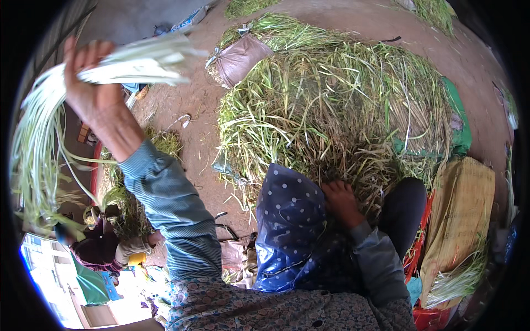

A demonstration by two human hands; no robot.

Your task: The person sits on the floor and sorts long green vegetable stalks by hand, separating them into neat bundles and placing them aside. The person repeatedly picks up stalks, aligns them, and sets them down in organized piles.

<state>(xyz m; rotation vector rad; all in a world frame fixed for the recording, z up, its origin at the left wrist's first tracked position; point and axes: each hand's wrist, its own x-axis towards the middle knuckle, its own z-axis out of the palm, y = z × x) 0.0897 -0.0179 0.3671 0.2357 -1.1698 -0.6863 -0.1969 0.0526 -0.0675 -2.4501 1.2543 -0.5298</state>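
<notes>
My left hand point(93, 82) is raised at the upper left, gripped round a bunch of long leafy stalks point(45, 107). White stems point right from the fist, slightly blurred, and thin pale green leaves droop on the left. Before me lies a wide heap of green and browned stalks point(314, 103). At its near edge my right hand point(343, 203) rests with its fingers against dark, withered leaves; whether they hold any is hidden. A blue plastic cover with white dots point(290, 215) lies over my leg, left of that hand.
A tied pinkish sack point(242, 60) leans on the heap's far left. Green sacking point(461, 124) edges its right. A yellow-brown woven sack point(459, 215) with a pale stalk bunch point(455, 285) lies at right. Another person point(101, 244) works at lower left beside more stalks.
</notes>
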